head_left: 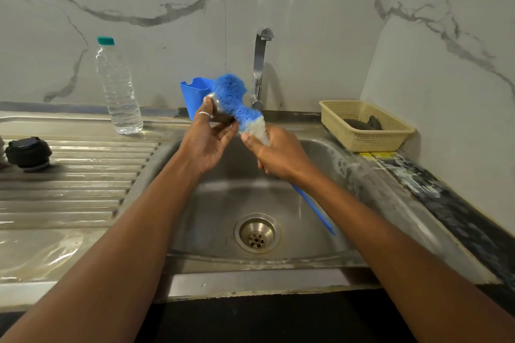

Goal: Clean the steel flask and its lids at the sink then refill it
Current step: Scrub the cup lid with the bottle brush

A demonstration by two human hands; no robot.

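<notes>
While the left hand (pixel 207 144) curls its fingers (pixel 229 131) round the steel lid (pixel 218 111) above the sink's (pixel 211 197) back edge, the right hand (pixel 278 158) grips the blue brush (pixel 237 100) just below its bristles, which press against that lid. Over at the bench's (pixel 69 203) left edge sits the black lid (pixel 28 153).

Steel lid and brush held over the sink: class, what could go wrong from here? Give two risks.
1. The left hand holds the steel lid only between thumb and fingers; scrubbing force could knock it down into the sink.
2. The right hand grips the brush up at its bristles, leaving the long handle hanging free, so control may be poor and water may flick about.
</notes>
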